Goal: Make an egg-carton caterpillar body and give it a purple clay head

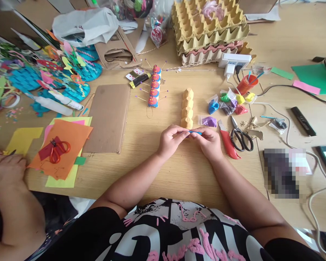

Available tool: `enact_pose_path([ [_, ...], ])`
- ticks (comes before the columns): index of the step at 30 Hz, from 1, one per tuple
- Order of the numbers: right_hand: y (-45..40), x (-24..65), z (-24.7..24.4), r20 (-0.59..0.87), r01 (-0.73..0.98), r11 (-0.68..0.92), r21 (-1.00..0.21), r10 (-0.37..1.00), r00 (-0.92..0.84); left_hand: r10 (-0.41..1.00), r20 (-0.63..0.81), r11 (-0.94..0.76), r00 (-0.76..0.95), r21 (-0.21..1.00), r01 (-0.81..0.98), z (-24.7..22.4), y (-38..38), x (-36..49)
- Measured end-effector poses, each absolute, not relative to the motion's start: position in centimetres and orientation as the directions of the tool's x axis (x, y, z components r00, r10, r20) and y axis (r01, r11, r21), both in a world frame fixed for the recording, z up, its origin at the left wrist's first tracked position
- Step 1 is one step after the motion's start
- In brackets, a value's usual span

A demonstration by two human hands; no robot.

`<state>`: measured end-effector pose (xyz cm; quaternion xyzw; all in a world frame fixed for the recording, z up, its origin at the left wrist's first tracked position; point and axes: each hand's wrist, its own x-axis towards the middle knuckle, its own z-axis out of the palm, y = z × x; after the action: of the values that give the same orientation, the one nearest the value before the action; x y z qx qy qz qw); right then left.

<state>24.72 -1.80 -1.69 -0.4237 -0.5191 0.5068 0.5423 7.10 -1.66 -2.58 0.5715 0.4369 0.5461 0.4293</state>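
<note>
My left hand (174,140) and my right hand (207,142) meet fingertip to fingertip over the table. Both pinch a slim blue piece (195,132); whether it is clay or a plastic stick I cannot make out. Just beyond my fingers lies a bare yellow strip of egg-carton cups (188,107), its near end partly hidden by my hands. To its right is an opened packet of purple clay (208,121). Farther left stands a painted egg-carton caterpillar (154,87) in blue and red, with purple-tipped sticks poking out of its sides.
Black-handled scissors (241,136) and a red utility knife (228,142) lie right of my hand, below several clay packets (229,99). Cardboard (108,116) and coloured paper with red-handled snips (58,150) lie left. A co-worker's hand (6,168) holds something at far left. Egg trays (210,32) stand behind.
</note>
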Motion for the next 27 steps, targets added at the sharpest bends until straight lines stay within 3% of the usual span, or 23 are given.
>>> enact_pose_path([
  [14, -1.9, 25.0, -0.9, 0.205, 0.033, 0.211, -0.977, 0.97, -0.128, 0.966, 0.257, -0.258, 0.02, 0.958, 0.126, -1.8, -1.8, 6.9],
  [20, -1.8, 25.1, -1.5, 0.2, -0.032, 0.198, -0.98, 0.977, -0.076, 0.971, 0.219, -0.218, 0.098, 0.976, -0.021, -2.3, -1.9, 7.0],
  [27, -1.6, 25.2, -2.1, 0.154, -0.116, 0.15, -0.982, 0.988, -0.023, 0.961, 0.274, -0.275, 0.028, 0.961, 0.019, -3.3, -1.9, 7.3],
])
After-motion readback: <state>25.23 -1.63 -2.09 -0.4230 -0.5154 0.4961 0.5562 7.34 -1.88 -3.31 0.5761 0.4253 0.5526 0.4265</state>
